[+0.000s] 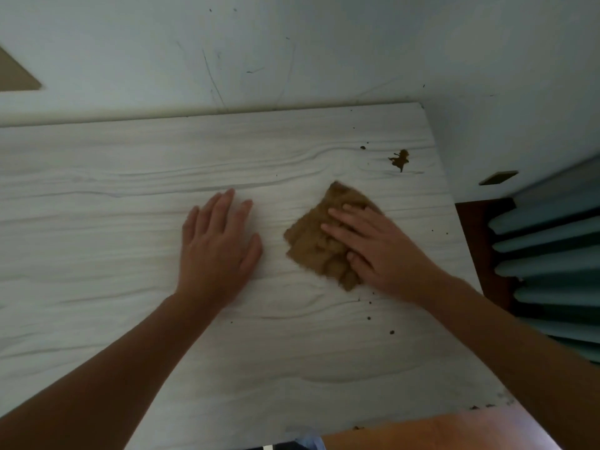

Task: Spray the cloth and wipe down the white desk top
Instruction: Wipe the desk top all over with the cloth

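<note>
A brown fuzzy cloth (pixel 316 235) lies folded on the white wood-grain desk top (pixel 130 196), right of centre. My right hand (pixel 380 248) presses flat on the cloth's right side, fingers spread over it and pointing left. My left hand (pixel 217 245) rests palm down on the bare desk just left of the cloth, fingers apart, holding nothing. A dark brown stain (pixel 400 160) sits near the far right corner, beyond the cloth. Small dark crumbs (pixel 369 318) dot the desk near the right edge. No spray bottle is in view.
The desk backs onto a scuffed white wall (pixel 292 53). Its right edge (pixel 461 222) drops off to a teal ribbed radiator (pixel 548 254) and dark floor. The near edge (pixel 324 430) is right by my body.
</note>
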`<state>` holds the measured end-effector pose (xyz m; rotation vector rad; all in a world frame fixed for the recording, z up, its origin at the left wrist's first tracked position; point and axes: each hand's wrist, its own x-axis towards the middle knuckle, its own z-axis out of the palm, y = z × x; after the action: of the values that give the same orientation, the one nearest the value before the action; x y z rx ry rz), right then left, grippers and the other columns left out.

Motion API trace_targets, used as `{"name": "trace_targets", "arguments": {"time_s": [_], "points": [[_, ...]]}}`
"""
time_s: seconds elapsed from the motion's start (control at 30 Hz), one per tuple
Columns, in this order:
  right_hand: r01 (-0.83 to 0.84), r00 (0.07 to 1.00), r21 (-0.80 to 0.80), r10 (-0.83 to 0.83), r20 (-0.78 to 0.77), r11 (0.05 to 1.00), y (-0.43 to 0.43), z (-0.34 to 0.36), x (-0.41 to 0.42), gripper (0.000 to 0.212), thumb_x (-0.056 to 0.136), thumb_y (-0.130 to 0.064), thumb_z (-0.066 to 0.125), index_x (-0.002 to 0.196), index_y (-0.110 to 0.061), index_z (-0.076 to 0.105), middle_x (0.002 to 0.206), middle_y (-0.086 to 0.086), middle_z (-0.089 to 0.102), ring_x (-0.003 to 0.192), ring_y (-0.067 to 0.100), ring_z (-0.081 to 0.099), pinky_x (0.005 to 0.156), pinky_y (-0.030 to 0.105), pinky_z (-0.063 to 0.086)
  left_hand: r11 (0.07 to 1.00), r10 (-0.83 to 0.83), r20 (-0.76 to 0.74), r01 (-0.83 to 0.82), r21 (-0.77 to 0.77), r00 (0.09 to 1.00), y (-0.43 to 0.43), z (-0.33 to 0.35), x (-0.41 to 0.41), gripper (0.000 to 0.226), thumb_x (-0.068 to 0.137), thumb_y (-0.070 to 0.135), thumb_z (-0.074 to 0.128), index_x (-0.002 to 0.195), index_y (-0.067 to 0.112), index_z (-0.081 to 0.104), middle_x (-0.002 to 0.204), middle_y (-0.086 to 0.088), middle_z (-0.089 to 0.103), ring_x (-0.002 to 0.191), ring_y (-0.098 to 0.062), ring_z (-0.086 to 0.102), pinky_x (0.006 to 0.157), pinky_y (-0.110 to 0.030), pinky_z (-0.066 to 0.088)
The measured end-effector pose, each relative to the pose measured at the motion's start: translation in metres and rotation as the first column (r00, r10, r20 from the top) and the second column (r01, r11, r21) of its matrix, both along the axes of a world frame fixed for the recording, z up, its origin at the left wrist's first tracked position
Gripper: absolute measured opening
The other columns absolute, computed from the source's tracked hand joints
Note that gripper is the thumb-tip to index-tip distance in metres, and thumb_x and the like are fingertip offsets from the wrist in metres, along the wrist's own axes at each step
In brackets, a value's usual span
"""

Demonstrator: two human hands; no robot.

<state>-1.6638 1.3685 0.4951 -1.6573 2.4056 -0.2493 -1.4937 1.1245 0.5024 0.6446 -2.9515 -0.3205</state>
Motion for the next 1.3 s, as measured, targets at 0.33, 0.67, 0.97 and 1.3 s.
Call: {"name": "trace_targets", "arguments": {"time_s": [0.33,0.67,0.97,1.3], "points": [[0.383,0.924,-0.096,-0.382,0.026,0.919,-0.076,-0.004,0.015,0.056,0.097,-0.030,0.037,0.152,-0.023,0.040,0.161,0.003,0.033,0.151,0.027,0.022,0.125,0.046,0.010,0.999,-0.032,-0.028,0.032,0.011,0.999,0.001,-0.017,-0.008,0.062,0.098,0.045,0.040,0.152,0.015,0.050,0.163,-0.013,0.041,0.153,-0.031,0.034,0.127,-0.052,0.023],[0.250,0.964,-0.086,-0.256,-0.071,0.964,-0.109,-0.004,-0.088,0.053,0.098,-0.024,0.048,0.150,-0.015,0.044,0.158,0.011,0.037,0.145,0.033,0.033,0.122,0.044,0.020,0.999,-0.029,-0.048,0.028,-0.020,0.998,0.000,-0.020,-0.010,0.060,0.097,0.043,0.043,0.149,0.014,0.054,0.161,-0.013,0.044,0.151,-0.033,0.039,0.124,-0.054,0.028],[0.291,0.956,-0.138,-0.294,-0.004,0.947,-0.105,-0.003,-0.039,0.054,0.096,-0.023,0.048,0.149,-0.015,0.045,0.159,0.009,0.036,0.148,0.031,0.028,0.124,0.048,0.014,0.999,-0.037,-0.037,0.036,-0.041,0.999,-0.002,-0.023,-0.008,0.061,0.098,0.044,0.041,0.151,0.015,0.051,0.163,-0.013,0.041,0.153,-0.032,0.034,0.126,-0.052,0.024],[0.359,0.929,-0.116,-0.366,-0.050,0.926,-0.078,0.000,-0.140,0.052,0.095,-0.012,0.050,0.146,-0.008,0.048,0.155,0.016,0.041,0.141,0.037,0.038,0.121,0.044,0.023,0.998,-0.040,-0.039,0.038,-0.049,0.998,-0.004,-0.027,-0.009,0.061,0.097,0.044,0.042,0.150,0.016,0.053,0.163,-0.012,0.042,0.152,-0.032,0.035,0.127,-0.048,0.020]]}}
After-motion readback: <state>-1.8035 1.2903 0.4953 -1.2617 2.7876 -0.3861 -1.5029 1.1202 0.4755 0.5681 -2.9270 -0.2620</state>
